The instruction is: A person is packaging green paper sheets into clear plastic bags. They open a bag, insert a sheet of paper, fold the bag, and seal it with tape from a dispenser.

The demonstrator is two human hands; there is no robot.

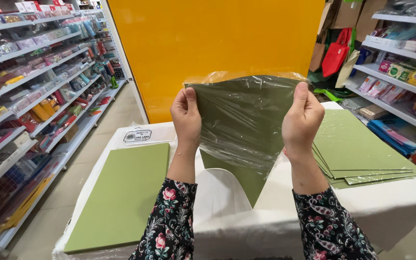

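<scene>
Nearest us, our two forearms in dark floral sleeves rose from the bottom edge. Our left hand and right hand were raised side by side above a white-covered table. Each hand's fingers were curled closed, pinching a top corner of a clear plastic sleeve that held a dark olive green sheet. The sleeve hung upright between the hands, crinkled and shiny, its green sheet narrowing to a point low at 6 o'clock, just above the table.

On the table at 8 o'clock from the hands lay a thick stack of light green sheets, flat and squared. At 4 o'clock lay a fanned pile of green sheets in plastic, well apart from the first stack. A small white label rested on the table at 9 o'clock.

Behind the sleeve, at 12 o'clock, stood a large orange panel. At far left ran long shop shelves crowded with small goods; more shelves stood at far right, with a red bag hanging beside them.
</scene>
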